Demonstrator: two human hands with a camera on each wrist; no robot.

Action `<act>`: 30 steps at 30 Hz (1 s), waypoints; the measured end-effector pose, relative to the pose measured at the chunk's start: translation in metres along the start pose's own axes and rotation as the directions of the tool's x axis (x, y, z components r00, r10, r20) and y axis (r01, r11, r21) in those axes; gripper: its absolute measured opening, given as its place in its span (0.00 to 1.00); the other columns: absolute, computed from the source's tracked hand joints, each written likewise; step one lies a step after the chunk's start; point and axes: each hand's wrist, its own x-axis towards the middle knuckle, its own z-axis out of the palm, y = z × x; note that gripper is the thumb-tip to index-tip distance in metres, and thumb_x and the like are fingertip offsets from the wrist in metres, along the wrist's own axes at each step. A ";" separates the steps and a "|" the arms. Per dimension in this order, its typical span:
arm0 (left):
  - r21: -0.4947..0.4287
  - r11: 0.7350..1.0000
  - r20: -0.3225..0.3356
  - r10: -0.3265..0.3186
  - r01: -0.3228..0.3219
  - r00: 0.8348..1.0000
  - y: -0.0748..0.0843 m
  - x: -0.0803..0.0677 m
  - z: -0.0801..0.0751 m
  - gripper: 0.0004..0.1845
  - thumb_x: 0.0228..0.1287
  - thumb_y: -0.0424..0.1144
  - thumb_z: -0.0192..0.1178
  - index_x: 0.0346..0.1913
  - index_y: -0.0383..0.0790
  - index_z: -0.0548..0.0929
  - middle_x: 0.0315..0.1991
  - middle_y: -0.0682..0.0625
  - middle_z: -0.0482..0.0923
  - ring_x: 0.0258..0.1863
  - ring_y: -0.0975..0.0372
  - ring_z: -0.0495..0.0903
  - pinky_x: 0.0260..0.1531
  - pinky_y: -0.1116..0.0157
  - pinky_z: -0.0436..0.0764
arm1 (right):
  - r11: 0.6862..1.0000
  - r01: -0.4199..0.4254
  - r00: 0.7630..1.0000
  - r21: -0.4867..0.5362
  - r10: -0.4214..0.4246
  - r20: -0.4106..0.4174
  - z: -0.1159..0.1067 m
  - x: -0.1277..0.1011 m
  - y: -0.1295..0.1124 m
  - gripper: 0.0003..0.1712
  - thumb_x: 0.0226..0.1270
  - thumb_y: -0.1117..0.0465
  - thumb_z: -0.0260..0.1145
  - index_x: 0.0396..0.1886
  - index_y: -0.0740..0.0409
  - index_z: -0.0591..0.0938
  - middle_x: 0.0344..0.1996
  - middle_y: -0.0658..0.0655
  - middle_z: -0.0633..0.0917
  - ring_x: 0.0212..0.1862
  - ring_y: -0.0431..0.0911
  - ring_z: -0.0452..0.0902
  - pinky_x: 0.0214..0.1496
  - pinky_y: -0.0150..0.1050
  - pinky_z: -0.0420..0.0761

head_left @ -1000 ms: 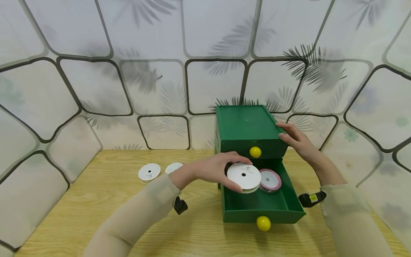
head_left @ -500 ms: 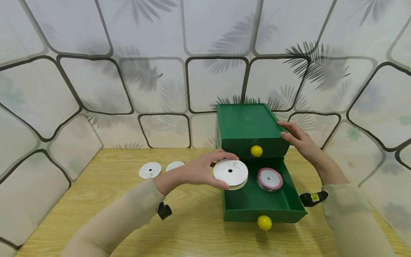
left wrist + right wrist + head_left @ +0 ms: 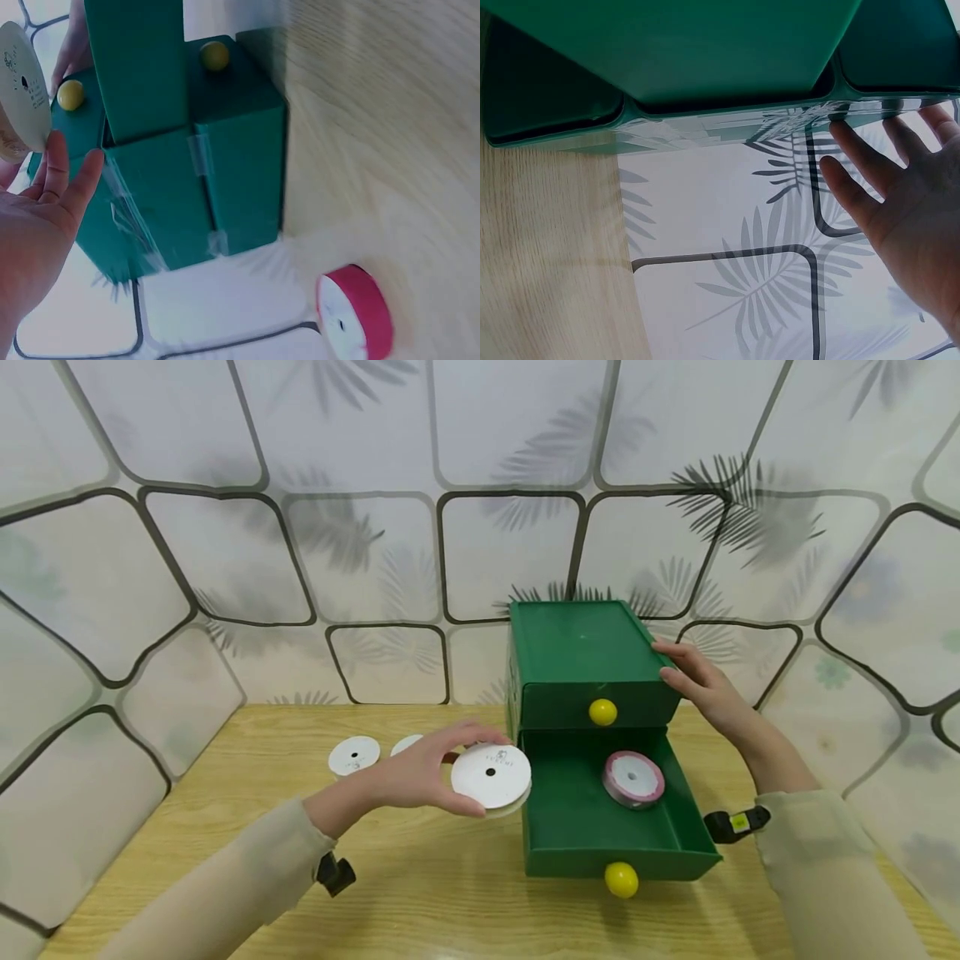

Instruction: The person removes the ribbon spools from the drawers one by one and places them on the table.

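Spool point(image 3: 27, 97) shows its underside only in left-wrist view.

wood-grain table point(image 3: 420, 902) | green drawer unit point(image 3: 566, 703) | white-faced spool point(image 3: 366, 750) | second white-faced spool point(image 3: 405, 743)

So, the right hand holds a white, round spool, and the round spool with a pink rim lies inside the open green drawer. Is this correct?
Not quite: the left hand, not the right hand, holds the white, round spool, as the head view shows. The pink-rimmed spool does lie inside the open green drawer.
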 end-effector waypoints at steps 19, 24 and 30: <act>0.110 0.985 -0.171 -0.114 0.134 0.979 -0.037 -0.069 -0.008 0.40 0.47 0.44 0.78 0.65 0.44 0.73 0.61 0.51 0.71 0.54 0.56 0.70 0.50 0.51 0.72 | 0.999 0.013 1.000 0.030 -0.013 0.001 0.001 0.000 -0.001 0.25 0.80 0.62 0.47 0.73 0.55 0.62 0.72 0.71 0.53 0.63 0.36 0.60 0.54 0.22 0.65; 0.125 0.973 -0.209 -0.164 0.193 0.964 -0.055 -0.088 -0.012 0.39 0.47 0.46 0.78 0.63 0.46 0.74 0.56 0.51 0.72 0.54 0.56 0.70 0.50 0.49 0.72 | 0.999 0.005 1.000 0.036 -0.005 0.004 0.002 0.001 -0.001 0.25 0.79 0.61 0.48 0.72 0.55 0.62 0.73 0.70 0.53 0.67 0.43 0.59 0.55 0.23 0.66; 0.144 0.961 -0.240 -0.199 0.238 0.950 -0.074 -0.106 -0.024 0.40 0.46 0.45 0.78 0.64 0.42 0.74 0.59 0.47 0.71 0.53 0.57 0.70 0.50 0.49 0.72 | 1.000 0.010 1.000 0.003 -0.010 -0.013 0.001 0.000 -0.001 0.25 0.79 0.62 0.48 0.73 0.56 0.62 0.72 0.69 0.55 0.63 0.35 0.60 0.55 0.23 0.65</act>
